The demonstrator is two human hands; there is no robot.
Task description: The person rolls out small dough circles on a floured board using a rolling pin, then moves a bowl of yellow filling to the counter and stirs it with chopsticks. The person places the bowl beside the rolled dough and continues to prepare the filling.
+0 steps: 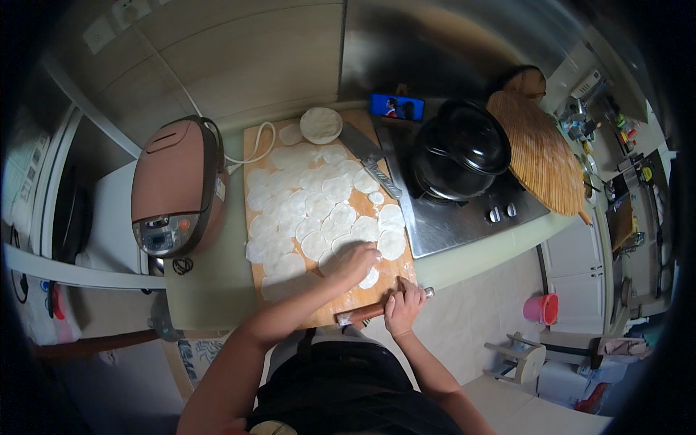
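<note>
Many thin round dough wrappers [318,204] overlap across a floured wooden board [401,269]. My left hand [356,265] is over the board's right front part, fingers curled, beside a small dough round [369,278]. Whether its hidden fingertips pinch that round's edge is unclear. My right hand [405,307] grips a wooden rolling pin [361,314] near its right end, at the board's front edge. A thicker little dough disc [376,198] lies near the handle of a cleaver [363,148]. Behind the wrappers is a bowl of flour [321,124].
Left of the board stands a rice cooker [171,185] with a white cord. To the right, a lidded black pot [462,152] sits on a steel gas stove [451,228]. A round reed lid [535,152] leans beyond it. A phone [397,106] is propped at the back.
</note>
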